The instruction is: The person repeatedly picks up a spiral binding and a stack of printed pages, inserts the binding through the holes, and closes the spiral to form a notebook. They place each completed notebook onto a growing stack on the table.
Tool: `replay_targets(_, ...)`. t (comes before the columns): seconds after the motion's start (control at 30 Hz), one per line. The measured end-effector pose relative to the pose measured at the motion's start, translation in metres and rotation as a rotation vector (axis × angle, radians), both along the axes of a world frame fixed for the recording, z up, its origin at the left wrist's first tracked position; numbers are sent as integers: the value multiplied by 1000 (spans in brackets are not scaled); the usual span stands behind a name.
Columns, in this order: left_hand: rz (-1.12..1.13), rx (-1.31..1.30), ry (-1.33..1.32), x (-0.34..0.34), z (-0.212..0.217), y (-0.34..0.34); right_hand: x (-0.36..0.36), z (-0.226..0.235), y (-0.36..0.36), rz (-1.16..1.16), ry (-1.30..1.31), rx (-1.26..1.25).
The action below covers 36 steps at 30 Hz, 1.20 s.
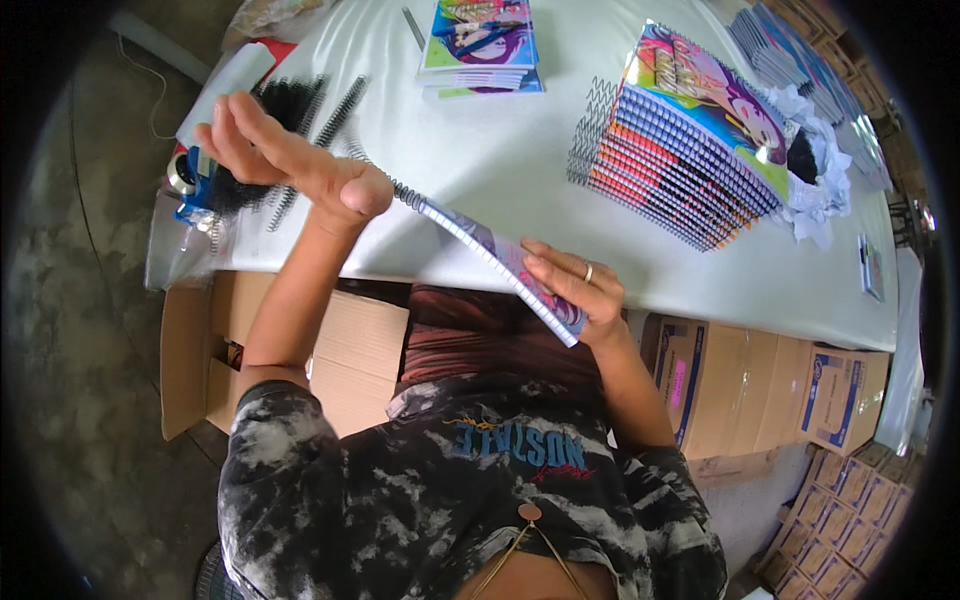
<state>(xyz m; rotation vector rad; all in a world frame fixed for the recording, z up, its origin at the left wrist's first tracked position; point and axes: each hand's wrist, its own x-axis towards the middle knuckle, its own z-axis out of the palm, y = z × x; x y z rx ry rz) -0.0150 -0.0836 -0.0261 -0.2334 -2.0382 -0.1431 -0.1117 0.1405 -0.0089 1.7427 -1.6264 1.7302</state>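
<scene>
Holding spiral notebook (510,268) in right hand (580,290), left hand (290,160) open at coil end

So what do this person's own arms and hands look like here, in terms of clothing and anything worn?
Both forearms are bare, entering from below. Short sleeves of a black-and-white tie-dye T-shirt end above the elbows. The right hand wears a thin ring on one finger; the left hand shows no ring or glove. No watch or bracelet is visible.

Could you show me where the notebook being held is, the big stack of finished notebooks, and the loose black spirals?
Held notebook (505,262), head view: on its colourful cover beside the right hand.
Stack of notebooks (700,110), head view: on the top cover.
Loose black spiral coils (340,108), head view: on one coil lying on the white table.
</scene>
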Motion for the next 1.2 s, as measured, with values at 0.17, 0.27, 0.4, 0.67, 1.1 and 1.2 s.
replay_targets(0.17, -188, -204, -225, 17, 8, -10, -7, -5, 3, -91, -17, -11)
replay_targets(0.27, -104, -50, 211, -8, 4, -71, 1, 2, -3, 21, -41, 8)
replay_targets(0.4, -206, -99, -169, 6, -7, 13, -5, -3, -2, -88, -30, 7)
replay_targets(0.67, -132, -55, -199, 23, -9, 15, 8, 4, -11, -22, -23, 20)
replay_targets(1.1, -175, -347, -226, 37, -14, 33, 5, 1, -15, -18, -5, 50)
replay_targets(1.2, -17, -281, -180, 17, 14, 22, 15, 5, -25, -7, 3, 39)
